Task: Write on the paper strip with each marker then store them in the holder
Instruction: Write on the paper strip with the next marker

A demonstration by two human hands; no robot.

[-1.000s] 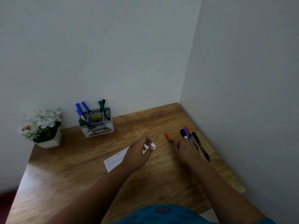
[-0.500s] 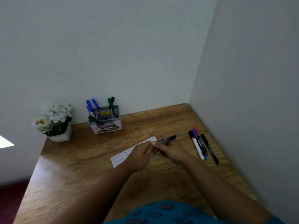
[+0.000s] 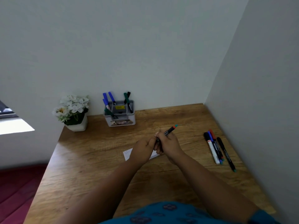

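Evidently both hands meet over the strip [image 3: 127, 155] to uncap a marker [image 3: 168, 131]: the right hand [image 3: 169, 144] curls round its black barrel, the red-and-teal tail pointing up and away, while the left hand [image 3: 142, 151] closes its fingers at the near end, probably on the cap, though that end is hidden between the hands. Held just above the strip, the tip would come down with little travel. The strip lies flat on the desk [image 3: 97, 159], mostly covered. Four more markers [image 3: 216, 149] wait near the right wall; the holder [image 3: 120, 118] at the back wall already keeps several.
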